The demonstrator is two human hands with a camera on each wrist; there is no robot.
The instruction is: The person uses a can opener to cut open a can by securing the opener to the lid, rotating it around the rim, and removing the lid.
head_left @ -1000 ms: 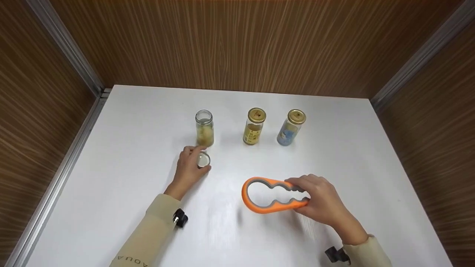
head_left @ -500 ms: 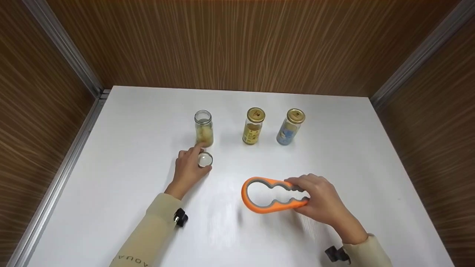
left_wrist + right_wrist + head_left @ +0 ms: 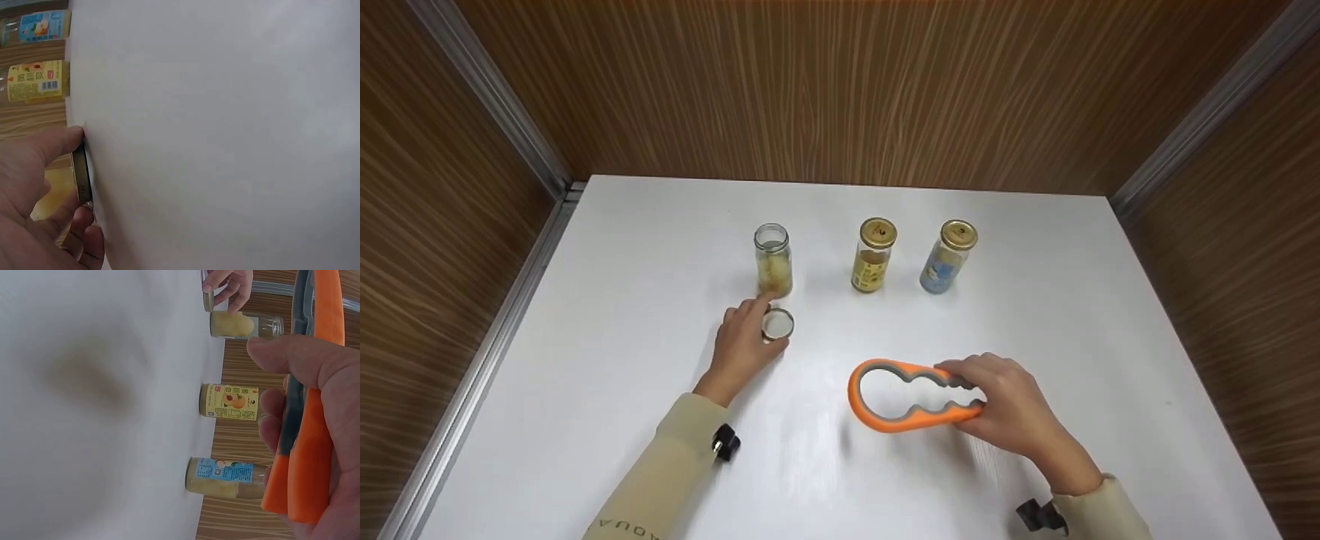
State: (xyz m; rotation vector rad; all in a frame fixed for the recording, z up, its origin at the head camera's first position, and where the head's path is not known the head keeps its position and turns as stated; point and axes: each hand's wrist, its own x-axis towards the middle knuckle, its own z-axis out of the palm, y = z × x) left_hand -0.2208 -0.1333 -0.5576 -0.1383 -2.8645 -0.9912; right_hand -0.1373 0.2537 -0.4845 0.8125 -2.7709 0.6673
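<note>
Wood-grain walls [image 3: 840, 90] frame the white worktop [image 3: 1035, 300]. Near right, the right hand [image 3: 1009, 409] grips the orange jar opener [image 3: 919, 420] by its arm ends: light and stiff, surely. Left hand [image 3: 741, 345] pinches the metal lid [image 3: 778, 324] by its rim, just near of the open glass jar [image 3: 774, 262]; probably slick, best held edgewise.

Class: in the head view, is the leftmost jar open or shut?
Open: the leftmost jar has a bare glass rim; the left hand holds a lid nearby.
</note>
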